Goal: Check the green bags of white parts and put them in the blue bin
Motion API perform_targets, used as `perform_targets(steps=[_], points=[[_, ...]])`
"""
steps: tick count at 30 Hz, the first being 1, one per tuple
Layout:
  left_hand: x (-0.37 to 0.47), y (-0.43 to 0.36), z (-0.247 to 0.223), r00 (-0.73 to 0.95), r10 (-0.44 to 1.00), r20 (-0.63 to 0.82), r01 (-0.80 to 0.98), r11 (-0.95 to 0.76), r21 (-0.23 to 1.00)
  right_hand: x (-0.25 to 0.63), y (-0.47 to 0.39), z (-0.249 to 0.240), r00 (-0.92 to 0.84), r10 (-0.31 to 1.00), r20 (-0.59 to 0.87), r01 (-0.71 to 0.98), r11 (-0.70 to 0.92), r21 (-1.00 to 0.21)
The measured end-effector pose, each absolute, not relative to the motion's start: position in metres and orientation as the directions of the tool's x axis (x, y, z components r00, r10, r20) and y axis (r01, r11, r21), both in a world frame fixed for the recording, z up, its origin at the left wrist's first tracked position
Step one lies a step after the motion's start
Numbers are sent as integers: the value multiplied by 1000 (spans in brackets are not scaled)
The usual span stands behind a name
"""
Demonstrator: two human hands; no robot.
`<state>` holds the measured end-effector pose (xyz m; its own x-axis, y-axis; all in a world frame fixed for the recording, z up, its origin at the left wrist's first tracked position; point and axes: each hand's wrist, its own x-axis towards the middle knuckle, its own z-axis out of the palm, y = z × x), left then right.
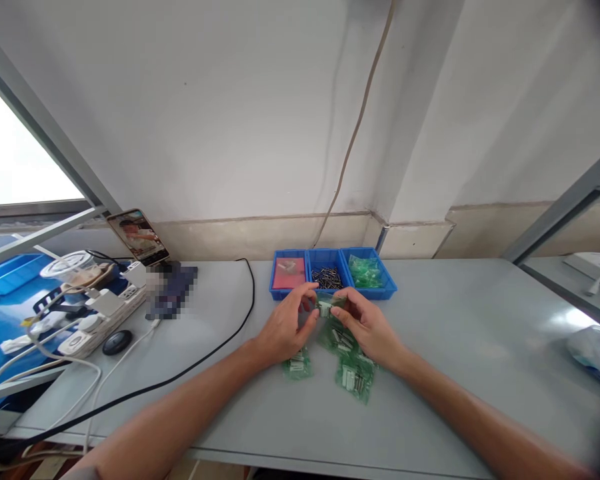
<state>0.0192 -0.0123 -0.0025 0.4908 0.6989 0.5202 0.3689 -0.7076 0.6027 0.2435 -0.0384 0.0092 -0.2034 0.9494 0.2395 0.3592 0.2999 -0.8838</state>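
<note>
A small green-tinted plastic bag [325, 308] with pale cylindrical pieces in it is raised slightly over the table. My right hand [373, 328] pinches its right side between thumb and fingers. At the bag's left edge, the fingers and thumb of my left hand [287, 325] are curled round it. Below lie more filled green bags: one bag [341, 339] under the held one, another bag [355, 379] nearer me, and a third bag [297, 365] beneath my left hand, partly covered by it.
Behind my hands, a blue three-part tray [307, 267] holds a pink piece [289, 273], dark metal screws [327, 277] and green bags [365, 272]. Leftward on the grey table [430, 413] are a black cable [190, 367], a power strip [105, 320], a black mouse-like object [117, 342] and a propped phone [139, 237].
</note>
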Motion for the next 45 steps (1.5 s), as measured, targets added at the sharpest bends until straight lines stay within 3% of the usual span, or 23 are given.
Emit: perform_targets(steps=[16,45], points=[[21,-9,-1,508,662,552,422,-749,510,242,-38,6,-218,942,256,392,325,-861],[20,-13,3,560,636,531,363,-765,532,240,-43,8,-289,911,295,391,394,-832]])
